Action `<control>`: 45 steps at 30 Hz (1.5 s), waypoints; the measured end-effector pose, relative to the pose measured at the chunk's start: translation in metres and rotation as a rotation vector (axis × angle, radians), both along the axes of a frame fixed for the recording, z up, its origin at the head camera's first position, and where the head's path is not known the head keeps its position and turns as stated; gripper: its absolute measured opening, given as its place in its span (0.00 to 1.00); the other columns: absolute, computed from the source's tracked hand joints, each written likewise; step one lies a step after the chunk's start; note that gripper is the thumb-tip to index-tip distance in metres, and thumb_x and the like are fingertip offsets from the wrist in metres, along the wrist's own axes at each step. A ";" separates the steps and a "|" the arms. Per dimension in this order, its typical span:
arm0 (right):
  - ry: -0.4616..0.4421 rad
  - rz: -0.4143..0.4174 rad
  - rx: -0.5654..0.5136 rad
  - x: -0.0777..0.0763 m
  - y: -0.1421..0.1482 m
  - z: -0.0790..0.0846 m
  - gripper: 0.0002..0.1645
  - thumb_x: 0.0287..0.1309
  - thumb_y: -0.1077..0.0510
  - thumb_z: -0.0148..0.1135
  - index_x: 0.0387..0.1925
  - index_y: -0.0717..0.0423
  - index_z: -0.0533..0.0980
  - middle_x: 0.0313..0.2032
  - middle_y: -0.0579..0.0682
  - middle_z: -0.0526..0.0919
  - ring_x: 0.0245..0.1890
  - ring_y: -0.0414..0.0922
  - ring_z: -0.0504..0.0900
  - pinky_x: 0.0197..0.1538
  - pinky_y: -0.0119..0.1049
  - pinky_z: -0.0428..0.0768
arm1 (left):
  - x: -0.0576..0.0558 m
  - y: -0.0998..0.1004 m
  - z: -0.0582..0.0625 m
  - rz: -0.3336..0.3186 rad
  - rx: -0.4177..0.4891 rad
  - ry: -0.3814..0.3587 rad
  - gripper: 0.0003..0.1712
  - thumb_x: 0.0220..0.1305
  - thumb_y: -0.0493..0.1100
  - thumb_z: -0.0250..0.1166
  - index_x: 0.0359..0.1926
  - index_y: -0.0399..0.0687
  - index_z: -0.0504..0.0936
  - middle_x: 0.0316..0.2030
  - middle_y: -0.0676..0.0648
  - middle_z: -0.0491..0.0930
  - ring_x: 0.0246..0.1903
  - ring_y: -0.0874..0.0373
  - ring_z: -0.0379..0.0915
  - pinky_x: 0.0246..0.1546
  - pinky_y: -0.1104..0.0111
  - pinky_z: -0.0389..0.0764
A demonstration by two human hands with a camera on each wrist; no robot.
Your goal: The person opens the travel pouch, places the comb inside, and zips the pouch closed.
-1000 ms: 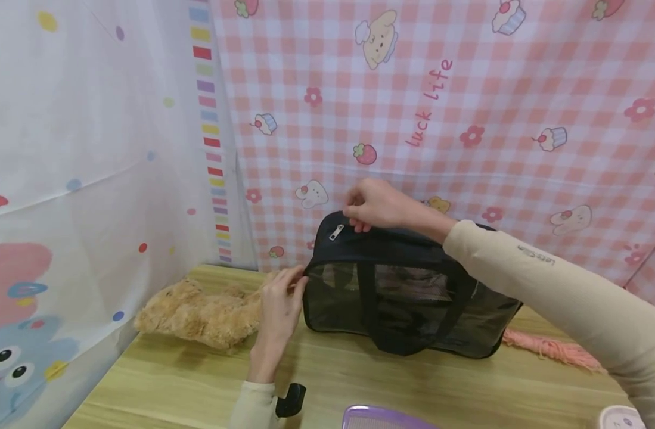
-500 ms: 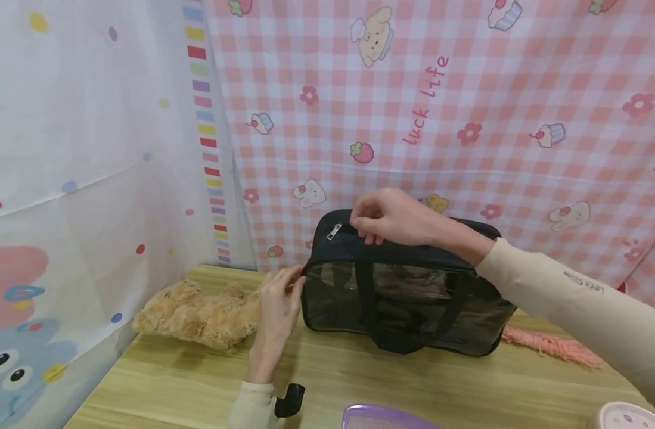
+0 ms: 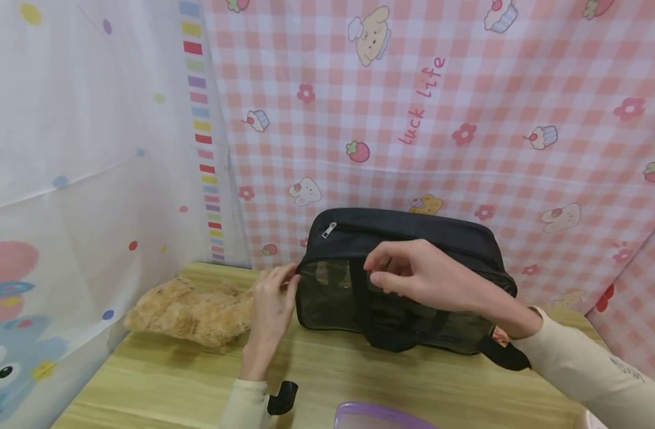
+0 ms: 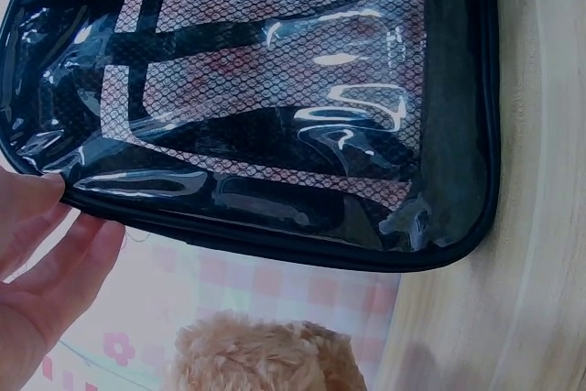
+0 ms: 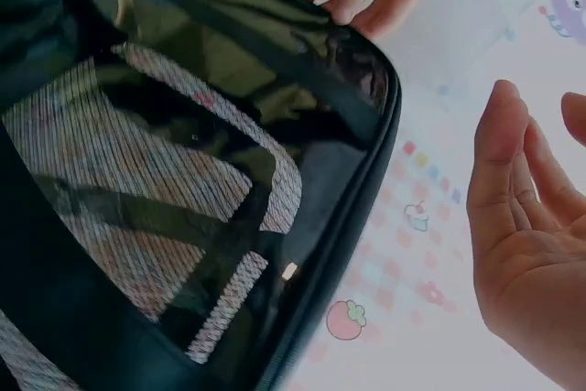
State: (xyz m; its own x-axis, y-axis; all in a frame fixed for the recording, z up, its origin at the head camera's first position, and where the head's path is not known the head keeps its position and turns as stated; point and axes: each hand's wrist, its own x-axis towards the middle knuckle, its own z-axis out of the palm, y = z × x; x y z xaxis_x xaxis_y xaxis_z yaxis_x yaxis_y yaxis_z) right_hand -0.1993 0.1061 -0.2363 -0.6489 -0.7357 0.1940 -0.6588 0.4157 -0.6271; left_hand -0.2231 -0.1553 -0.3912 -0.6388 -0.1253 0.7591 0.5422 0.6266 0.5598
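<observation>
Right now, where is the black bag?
In the head view, the black bag stands on the table right of centre, with the left hand at its left end and the fluffy toy farther left.

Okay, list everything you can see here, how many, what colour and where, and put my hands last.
Bag: one, black with see-through panels, mid-table
Zipper pull: one, silver, bag's top left
Plush toy: one, tan, left of the bag
Purple-edged item: one, purple, front edge, cut off
Round item: one, pale, front right, mostly cut off
Table: one, yellowish wood, beneath these
Checked cloth: one, pink and white, behind
Printed cloth: one, white, left
Sleeves: two, cream, your forearms
Left hand: one, pinching the bag's left edge
Right hand: one, before the bag, holding nothing
</observation>
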 end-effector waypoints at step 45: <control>-0.205 -0.230 -0.028 0.050 0.095 -0.162 0.22 0.59 0.52 0.65 0.53 0.54 0.74 0.43 0.50 0.77 0.27 0.36 0.76 0.27 0.33 0.78 | -0.002 -0.003 0.000 -0.018 0.012 -0.032 0.10 0.60 0.31 0.65 0.43 0.34 0.83 0.35 0.41 0.82 0.36 0.50 0.77 0.32 0.65 0.83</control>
State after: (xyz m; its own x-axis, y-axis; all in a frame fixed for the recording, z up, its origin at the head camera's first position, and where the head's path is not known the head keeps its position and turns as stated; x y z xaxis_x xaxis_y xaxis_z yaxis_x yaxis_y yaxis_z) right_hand -0.1488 0.2013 -0.3984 -0.8256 -0.5611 0.0604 -0.4082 0.5199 -0.7504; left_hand -0.2248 -0.1578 -0.3914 -0.6646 -0.1228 0.7370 0.5350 0.6103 0.5842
